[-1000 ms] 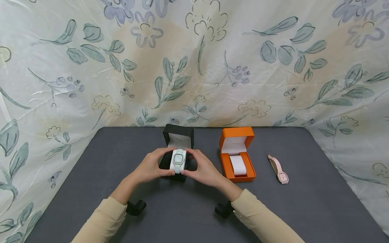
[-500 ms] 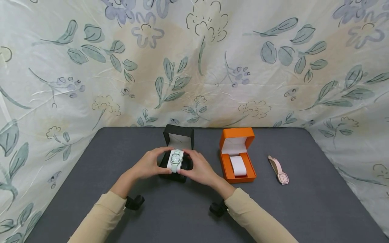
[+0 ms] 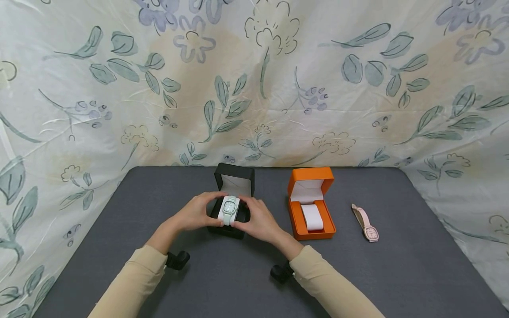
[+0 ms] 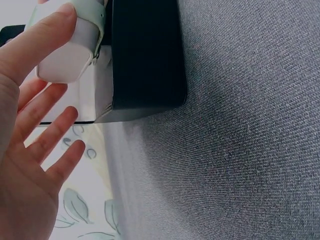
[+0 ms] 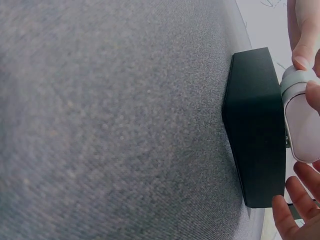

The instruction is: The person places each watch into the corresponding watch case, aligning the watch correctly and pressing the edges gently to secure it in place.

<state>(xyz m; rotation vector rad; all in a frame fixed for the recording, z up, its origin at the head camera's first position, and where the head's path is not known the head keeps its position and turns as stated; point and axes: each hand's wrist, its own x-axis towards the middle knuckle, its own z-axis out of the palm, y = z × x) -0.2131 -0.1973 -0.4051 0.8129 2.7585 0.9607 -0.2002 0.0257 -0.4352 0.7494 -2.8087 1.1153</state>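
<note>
A watch (image 3: 229, 206) with a pale green strap (image 4: 93, 14) is wrapped round a white watch cushion (image 5: 304, 127). My left hand (image 3: 195, 215) pinches the cushion from the left, thumb at the near side and fingers at the far side. From the other side my right hand (image 3: 260, 220) grips the same cushion. It is held above the open black watch box (image 3: 235, 173), slightly tilted. In the left wrist view, the black box (image 4: 147, 60) stands just behind the cushion. The hands partly hide the box's inside.
An open orange watch box (image 3: 311, 234) with a bare white cushion (image 3: 312, 217) stands right of the black one. Farther right, a pink-strapped watch (image 3: 366, 224) lies on the grey table (image 3: 397, 274). A floral cloth (image 3: 254, 88) hangs behind the table.
Both hands have shifted slightly left with the watch and cushion, which now lean a little more. The right forearm has swung left. The boxes and the pink watch have stayed in place.
</note>
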